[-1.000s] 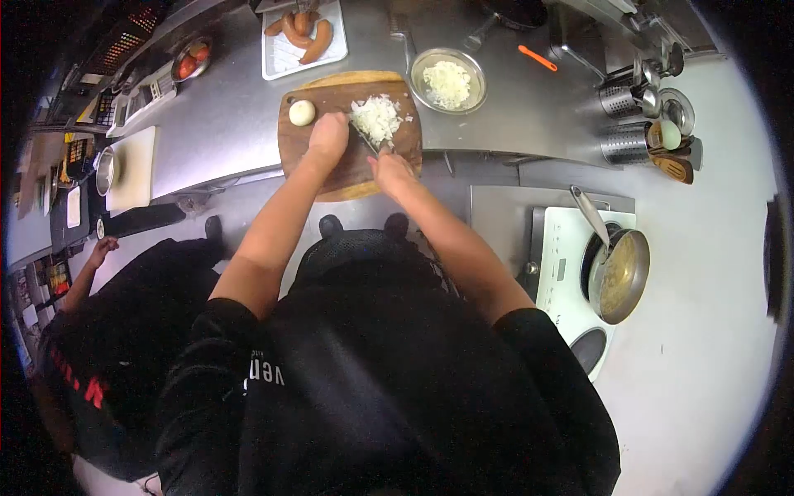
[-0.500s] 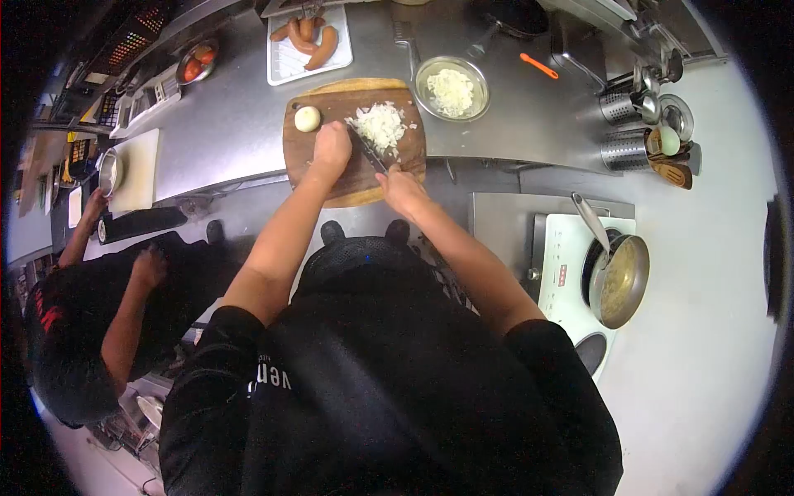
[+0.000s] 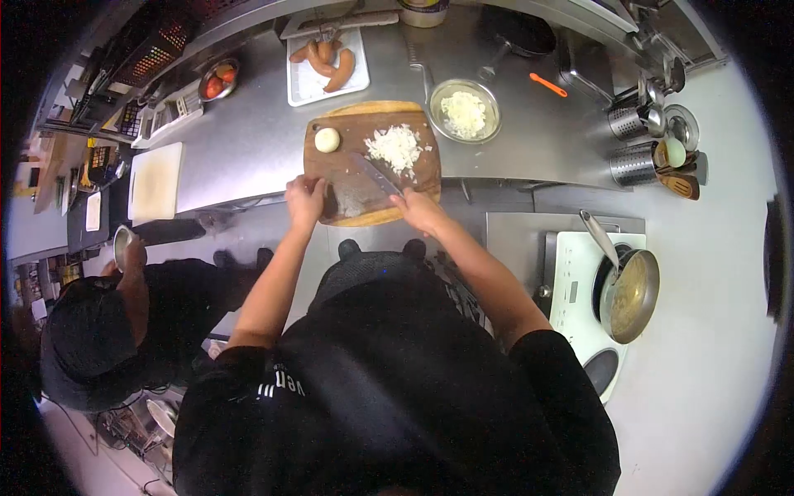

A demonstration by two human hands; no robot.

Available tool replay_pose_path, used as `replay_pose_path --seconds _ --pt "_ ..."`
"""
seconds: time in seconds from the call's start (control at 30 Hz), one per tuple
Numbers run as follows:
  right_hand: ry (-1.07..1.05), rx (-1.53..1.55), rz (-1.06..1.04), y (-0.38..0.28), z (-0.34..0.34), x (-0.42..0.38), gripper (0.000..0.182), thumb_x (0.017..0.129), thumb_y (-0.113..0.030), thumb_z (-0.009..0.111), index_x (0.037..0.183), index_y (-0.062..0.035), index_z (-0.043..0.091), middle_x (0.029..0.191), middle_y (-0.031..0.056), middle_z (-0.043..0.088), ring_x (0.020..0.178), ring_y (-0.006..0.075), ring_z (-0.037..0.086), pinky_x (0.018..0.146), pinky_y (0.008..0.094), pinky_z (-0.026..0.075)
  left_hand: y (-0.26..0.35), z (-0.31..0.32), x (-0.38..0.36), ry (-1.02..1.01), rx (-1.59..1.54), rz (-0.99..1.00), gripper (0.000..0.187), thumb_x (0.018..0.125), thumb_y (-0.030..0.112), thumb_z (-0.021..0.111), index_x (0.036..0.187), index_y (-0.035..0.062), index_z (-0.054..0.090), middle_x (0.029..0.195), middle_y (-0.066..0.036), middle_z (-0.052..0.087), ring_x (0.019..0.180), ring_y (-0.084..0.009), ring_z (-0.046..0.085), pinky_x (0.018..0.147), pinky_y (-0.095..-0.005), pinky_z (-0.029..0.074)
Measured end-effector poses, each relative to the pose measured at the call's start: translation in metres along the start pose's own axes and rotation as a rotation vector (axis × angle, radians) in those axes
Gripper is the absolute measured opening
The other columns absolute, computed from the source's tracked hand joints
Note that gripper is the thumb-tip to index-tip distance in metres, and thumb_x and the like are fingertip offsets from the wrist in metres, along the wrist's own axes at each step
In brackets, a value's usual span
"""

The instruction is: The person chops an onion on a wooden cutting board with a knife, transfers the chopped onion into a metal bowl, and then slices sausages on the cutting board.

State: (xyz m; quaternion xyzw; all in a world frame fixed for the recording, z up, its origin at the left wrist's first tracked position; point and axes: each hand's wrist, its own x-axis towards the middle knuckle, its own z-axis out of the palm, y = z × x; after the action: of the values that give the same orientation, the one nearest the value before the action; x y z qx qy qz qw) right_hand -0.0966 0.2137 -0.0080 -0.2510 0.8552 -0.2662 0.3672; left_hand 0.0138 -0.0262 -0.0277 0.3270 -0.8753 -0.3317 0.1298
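Observation:
In my right hand [image 3: 422, 211] I grip a kitchen knife [image 3: 376, 175], its blade lying low across a wooden cutting board [image 3: 347, 174] and pointing up and left. My left hand [image 3: 306, 201] is at the board's lower left edge, fingers curled and thumb over the wood; the fingers' underside is hidden. Chopped onion [image 3: 395, 149] lies in a loose heap beyond the blade. A peeled onion piece [image 3: 327, 140] rests at the board's upper left.
Behind the board are a tray [image 3: 354, 89] of sausages [image 3: 327, 62] and a metal bowl [image 3: 494, 107] of chopped onion. A pan [image 3: 635, 298] sits on the cooktop [image 3: 571, 289] at right. At left, a co-worker [image 3: 124, 322] holds a small bowl [image 3: 124, 246].
My left hand has moved from above the knife toward me, to the board's left edge. The knife stays in my right hand. The co-worker has shifted with the bowl; my view has shifted slightly.

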Motion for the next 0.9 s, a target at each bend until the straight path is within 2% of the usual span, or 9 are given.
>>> replay_pose_path --seconds 0.1,0.13,0.17,0.2,0.3,0.47,0.53,0.63,0.9 --pt "0.060 0.042 0.055 0.000 -0.022 0.007 0.051 0.096 -0.044 0.038 0.098 0.0057 0.049 0.078 0.0244 0.062 0.064 0.0355 0.064 0.046 0.0449 0.051 -0.032 0.004 -0.004 0.139 0.247 -0.123 0.047 0.079 0.032 0.070 0.102 -0.0083 0.060 0.108 -0.024 0.061 0.096 -0.0341 0.061 0.080 -0.0421 0.047" --pt "0.062 0.043 0.051 0.004 -0.025 0.008 0.051 0.096 -0.044 0.038 0.098 0.0057 0.049 0.078 0.0244 0.062 0.064 0.0355 0.064 0.046 0.0449 0.051 -0.051 0.013 -0.001 -0.080 -0.239 -0.437 0.055 0.081 0.036 0.069 0.110 -0.0088 0.056 0.114 -0.021 0.059 0.105 -0.0332 0.057 0.086 -0.0419 0.045" --pt "0.139 -0.076 -0.008 0.009 -0.027 0.009 0.049 0.096 -0.044 0.039 0.097 0.0039 0.051 0.078 0.0257 0.063 0.071 0.0398 0.063 0.059 0.0487 0.050 -0.064 0.020 0.002 -0.308 -0.734 -0.733 0.062 0.082 0.040 0.068 0.117 -0.0094 0.052 0.121 -0.019 0.056 0.113 -0.0323 0.053 0.092 -0.0417 0.043" --pt "0.219 -0.197 -0.067 0.011 -0.031 0.010 0.048 0.095 -0.044 0.040 0.096 0.0021 0.053 0.078 0.0270 0.063 0.078 0.0441 0.062 0.072 0.0525 0.048 -0.069 0.022 0.005 -0.306 -0.736 -0.727 0.062 0.082 0.040 0.068 0.117 -0.0094 0.052 0.121 -0.019 0.056 0.113 -0.0323 0.053 0.092 -0.0417 0.043" --pt "0.256 -0.259 -0.091 0.008 -0.033 -0.024 0.042 0.094 -0.041 0.043 0.098 -0.0001 0.051 0.080 0.0257 0.063 0.076 0.0439 0.062 0.067 0.0528 0.048 -0.039 0.007 0.000 -0.589 -1.075 -0.779 0.083 0.084 0.054 0.059 0.139 -0.0016 0.031 0.143 -0.014 0.037 0.130 -0.0281 0.038 0.105 -0.0411 0.034" --pt "0.363 -0.414 -0.219 0.039 -0.017 -0.057 0.038 0.093 -0.040 0.047 0.103 -0.0026 0.051 0.099 0.0206 0.062 0.078 0.0397 0.063 0.066 0.0503 0.050 -0.047 0.022 -0.002 -0.795 -1.155 -0.756 0.080 0.085 0.055 0.057 0.143 0.0071 0.027 0.142 -0.010 0.038 0.128 -0.0265 0.040 0.104 -0.0429 0.036" --pt "0.390 -0.564 -0.340 0.044 -0.017 -0.064 0.037 0.091 -0.038 0.051 0.109 -0.0058 0.052 0.103 0.0147 0.059 0.083 0.0341 0.062 0.069 0.0453 0.051 -0.054 0.030 -0.012 -0.754 -1.241 -0.633 0.077 0.087 0.050 0.057 0.142 0.0062 0.027 0.141 -0.010 0.040 0.127 -0.0265 0.041 0.103 -0.0439 0.037" --pt "0.429 -0.569 -0.329 0.051 -0.019 -0.074 0.037 0.088 -0.036 0.055 0.114 -0.0089 0.054 0.097 0.0111 0.059 0.088 0.0305 0.060 0.073 0.0411 0.051 -0.057 0.034 -0.024 -0.646 -1.310 -0.649 0.070 0.088 0.045 0.059 0.139 0.0053 0.033 0.138 -0.011 0.043 0.126 -0.0269 0.043 0.104 -0.0433 0.037" --pt "0.540 -0.530 -0.409 0.037 -0.040 -0.076 0.033 0.085 -0.035 0.059 0.108 -0.0104 0.060 0.087 0.0089 0.055 0.085 0.0279 0.058 0.070 0.0388 0.050 -0.063 -0.008 -0.037 -0.539 -1.318 -0.580 0.063 0.089 0.042 0.058 0.135 0.0047 0.038 0.133 -0.011 0.048 0.121 -0.0264 0.048 0.103 -0.0425 0.039"
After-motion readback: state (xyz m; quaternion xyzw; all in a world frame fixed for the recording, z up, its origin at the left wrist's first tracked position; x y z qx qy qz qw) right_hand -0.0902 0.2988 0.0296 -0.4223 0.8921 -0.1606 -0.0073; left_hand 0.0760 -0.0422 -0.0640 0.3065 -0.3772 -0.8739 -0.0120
